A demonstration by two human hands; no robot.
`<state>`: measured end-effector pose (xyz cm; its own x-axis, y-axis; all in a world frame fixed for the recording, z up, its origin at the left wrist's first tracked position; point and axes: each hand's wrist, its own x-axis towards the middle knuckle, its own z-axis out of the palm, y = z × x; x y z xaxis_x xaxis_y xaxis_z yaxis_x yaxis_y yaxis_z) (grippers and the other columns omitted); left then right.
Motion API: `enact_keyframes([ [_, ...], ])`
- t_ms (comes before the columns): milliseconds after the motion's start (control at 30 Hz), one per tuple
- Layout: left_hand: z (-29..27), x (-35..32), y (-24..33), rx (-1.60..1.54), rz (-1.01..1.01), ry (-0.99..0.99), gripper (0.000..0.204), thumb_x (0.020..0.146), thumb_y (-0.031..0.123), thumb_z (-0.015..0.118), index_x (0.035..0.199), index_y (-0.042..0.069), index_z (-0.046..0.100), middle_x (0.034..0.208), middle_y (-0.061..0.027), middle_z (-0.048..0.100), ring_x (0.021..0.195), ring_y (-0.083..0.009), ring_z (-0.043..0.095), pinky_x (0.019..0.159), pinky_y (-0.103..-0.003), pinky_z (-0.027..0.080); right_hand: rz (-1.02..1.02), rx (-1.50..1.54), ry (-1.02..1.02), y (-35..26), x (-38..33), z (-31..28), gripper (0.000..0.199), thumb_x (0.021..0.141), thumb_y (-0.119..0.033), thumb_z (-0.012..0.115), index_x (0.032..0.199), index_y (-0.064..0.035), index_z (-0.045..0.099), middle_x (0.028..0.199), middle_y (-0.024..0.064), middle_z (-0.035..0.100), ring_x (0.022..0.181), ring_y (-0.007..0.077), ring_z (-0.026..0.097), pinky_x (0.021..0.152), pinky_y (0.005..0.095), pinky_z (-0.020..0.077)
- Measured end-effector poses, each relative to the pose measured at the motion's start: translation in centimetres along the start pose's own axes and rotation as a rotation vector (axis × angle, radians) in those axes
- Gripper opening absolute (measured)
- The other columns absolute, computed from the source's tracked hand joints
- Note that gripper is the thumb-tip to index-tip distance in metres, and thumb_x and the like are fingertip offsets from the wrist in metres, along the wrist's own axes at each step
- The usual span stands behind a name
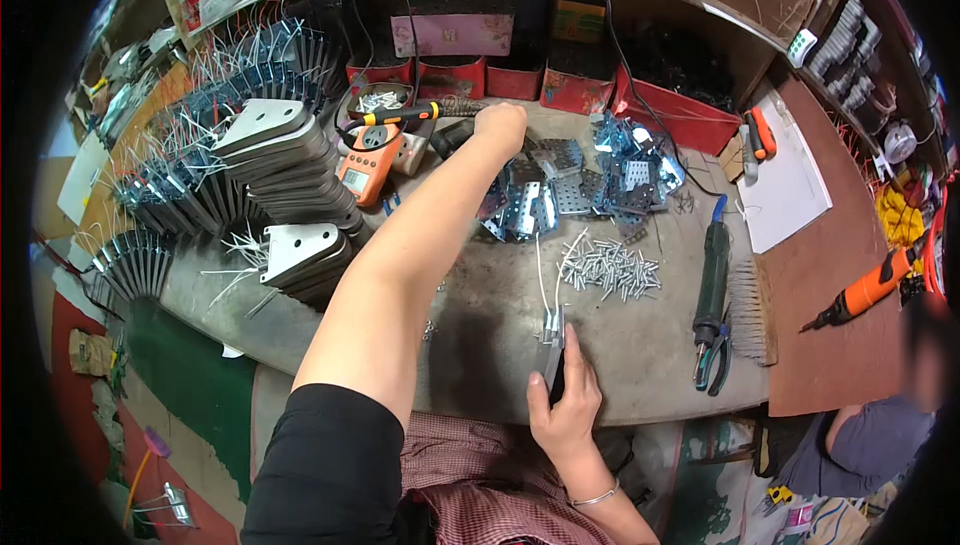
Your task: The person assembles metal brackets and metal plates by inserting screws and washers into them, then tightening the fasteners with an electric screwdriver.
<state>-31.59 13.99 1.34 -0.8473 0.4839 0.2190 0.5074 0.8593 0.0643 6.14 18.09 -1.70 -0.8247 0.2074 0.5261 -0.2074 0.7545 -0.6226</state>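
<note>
Plates (560,190), perforated and shiny, lie heaped at upper centre of the bench (640,345); the left arm covers the heap's left edge. The left hand (500,127), arm fully stretched, shows only its back above the heap; I cannot tell whether its fingers close on anything. The right hand (565,400), at lower centre, grips a flat grey part (551,345) on edge, white wires rising from it. Its far face is hidden. Screws (610,270) lie scattered between heap and part.
</note>
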Motion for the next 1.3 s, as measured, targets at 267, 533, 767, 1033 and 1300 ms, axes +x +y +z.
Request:
enact_keyframes([
  [267,-6.4,-5.1,-0.2,-0.167,-0.028,0.448,0.019,0.073,0.004,0.056,0.091,0.009,0.060,0.090,-0.0151,0.062,0.086,-0.0357,0.061,0.074,-0.045,0.049,0.042,0.064,-0.035,-0.4,-0.2,-0.2,0.061,0.081,-0.014,0.055,0.133,0.0116,0.034,0.119,0.0320,0.051,0.105,0.0449,0.054,0.091,0.0430,0.0433],
  [533,-8.5,-28.5,3.2,-0.656,0.022,0.239,0.032,0.062,-0.011,0.063,0.090,0.003,0.056,0.085,-0.0154,0.060,0.082,-0.0341,0.062,0.071,-0.035,0.049,0.058,0.030,-0.075,-0.2,-0.5,-0.4,0.062,0.085,-0.020,0.053,0.135,0.0097,0.032,0.125,0.0297,0.048,0.108,0.0442,0.052,0.091,0.0442,0.0429],
  [767,-5.1,-29.9,3.6,-0.601,-0.012,0.407,0.031,0.062,-0.005,0.066,0.090,0.004,0.054,0.082,-0.0151,0.058,0.076,-0.0348,0.059,0.065,-0.040,0.048,-0.106,0.116,-0.109,-2.6,-1.0,2.8,0.062,0.086,-0.020,0.055,0.135,0.0101,0.032,0.126,0.0286,0.048,0.106,0.0440,0.054,0.089,0.0439,0.0439],
  [1033,-4.7,-30.2,3.1,-0.716,0.062,0.397,0.029,0.063,-0.005,0.066,0.088,0.003,0.053,0.082,-0.0136,0.057,0.074,-0.0321,0.060,0.063,-0.036,0.049,-0.044,0.209,-0.124,-2.3,-1.5,3.4,0.063,0.088,-0.025,0.053,0.135,0.0107,0.031,0.124,0.0311,0.048,0.107,0.0448,0.054,0.089,0.0447,0.0444],
  [1300,-4.4,-30.4,4.5,-0.815,-0.031,0.372,0.027,0.066,-0.006,0.062,0.089,0.002,0.052,0.082,-0.0134,0.057,0.071,-0.0293,0.060,0.062,-0.034,0.049,-0.031,0.206,-0.149,-2.4,-1.8,2.8,0.065,0.088,-0.025,0.053,0.136,0.0109,0.029,0.126,0.0310,0.047,0.108,0.0451,0.053,0.090,0.0443,0.0439],
])
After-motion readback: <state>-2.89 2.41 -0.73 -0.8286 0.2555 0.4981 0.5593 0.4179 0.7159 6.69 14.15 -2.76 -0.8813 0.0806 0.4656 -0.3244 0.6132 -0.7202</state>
